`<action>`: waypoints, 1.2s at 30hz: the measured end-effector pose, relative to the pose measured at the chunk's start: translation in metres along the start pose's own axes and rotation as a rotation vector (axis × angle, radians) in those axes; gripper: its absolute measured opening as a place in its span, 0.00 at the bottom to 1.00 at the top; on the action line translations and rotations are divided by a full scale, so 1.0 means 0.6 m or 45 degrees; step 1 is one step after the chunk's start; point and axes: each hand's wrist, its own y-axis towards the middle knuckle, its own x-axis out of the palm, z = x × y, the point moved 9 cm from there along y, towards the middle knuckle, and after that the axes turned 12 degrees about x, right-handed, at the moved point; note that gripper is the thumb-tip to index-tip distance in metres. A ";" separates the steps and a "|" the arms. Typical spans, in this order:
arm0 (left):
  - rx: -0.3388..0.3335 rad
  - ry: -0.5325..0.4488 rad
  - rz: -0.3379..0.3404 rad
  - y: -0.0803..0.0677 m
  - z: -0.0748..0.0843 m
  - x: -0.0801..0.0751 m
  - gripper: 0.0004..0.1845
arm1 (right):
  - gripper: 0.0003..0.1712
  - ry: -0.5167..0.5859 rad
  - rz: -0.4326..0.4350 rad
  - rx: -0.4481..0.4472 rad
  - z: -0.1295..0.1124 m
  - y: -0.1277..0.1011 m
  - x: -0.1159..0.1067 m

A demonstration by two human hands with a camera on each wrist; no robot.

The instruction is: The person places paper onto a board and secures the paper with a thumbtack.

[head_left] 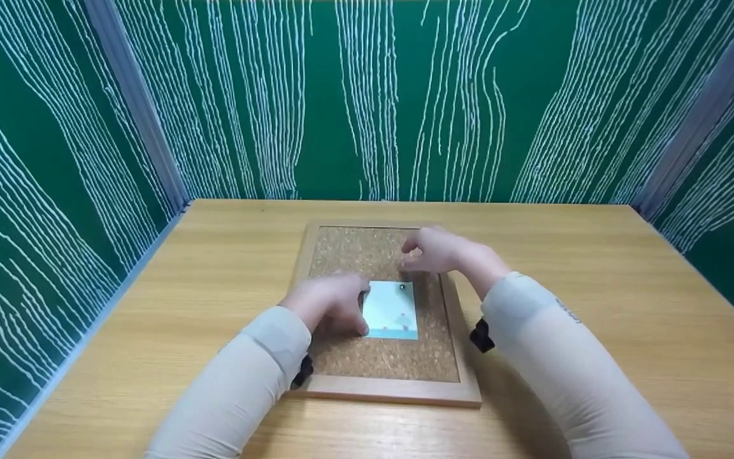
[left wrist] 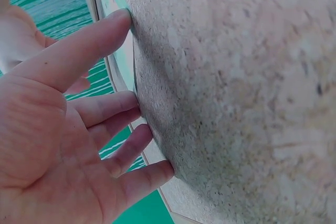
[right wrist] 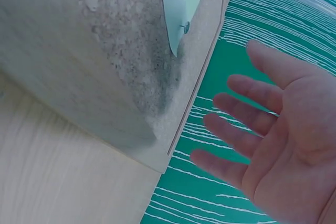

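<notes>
A pale blue-green paper sheet, printed with small figures near its bottom, lies on a wood-framed cork board. One pushpin stands in the sheet's upper right corner. My left hand rests at the sheet's left edge, thumb at the lower corner and fingers spread farther up. In the left wrist view, those fingertips press down along the paper and cork. Above the board's right side hovers my right hand, its fingers loosely bent with nothing between them. The right wrist view shows that palm bare.
The board's light wooden frame sits on a wood-grain table. Behind and beside the table rise green panels with white wavy lines, joined by grey posts. Dark wrist devices hang under both sleeves.
</notes>
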 end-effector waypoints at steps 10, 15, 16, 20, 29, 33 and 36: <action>0.010 0.027 0.003 0.000 0.002 -0.003 0.30 | 0.19 -0.086 0.015 0.078 0.017 0.012 0.019; -0.004 -0.003 0.005 -0.003 0.001 -0.002 0.31 | 0.16 -0.140 0.033 0.104 0.019 0.021 0.030; -0.005 -0.006 0.006 -0.004 0.000 -0.002 0.31 | 0.16 -0.144 0.038 0.119 0.021 0.021 0.032; -0.008 -0.018 0.005 -0.004 0.000 -0.001 0.33 | 0.17 -0.149 0.072 0.168 0.025 0.022 0.035; 0.008 -0.022 0.007 -0.001 0.000 0.001 0.31 | 0.18 -0.185 0.114 0.177 0.024 0.023 0.035; -0.001 -0.022 0.016 -0.003 -0.001 0.002 0.32 | 0.20 -0.237 0.140 0.176 0.023 0.024 0.036; -0.009 -0.019 0.017 -0.004 -0.001 0.003 0.35 | 0.21 -0.255 0.148 0.179 0.022 0.026 0.038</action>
